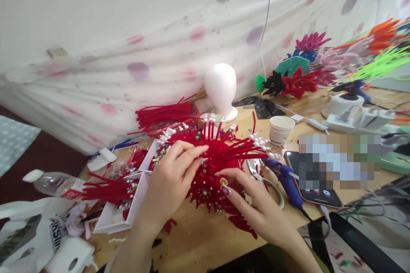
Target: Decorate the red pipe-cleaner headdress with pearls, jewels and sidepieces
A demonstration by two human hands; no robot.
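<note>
A red ornament (221,153) made of fuzzy chenille stems, set with white pearl beads and coloured gems, sits above the table in front of me. My left hand (173,170) reaches in from its left side, thumb and forefinger pinched at its middle among the stems. Whatever small part lies between those fingertips is too small to make out. My right hand (253,196) grips the ornament's right side, with thumb and forefinger curled around a yellow gem (224,182) in a pale rim. Its other fingers are partly hidden.
Behind stands a white foam head (221,89) near a bundle of red stems (166,115). On the right are a paper cup (282,130), blue glue gun (286,181), scissors (254,167), phone (315,196) and power strip (361,119). White boxes (112,217) and a bottle (53,183) lie left.
</note>
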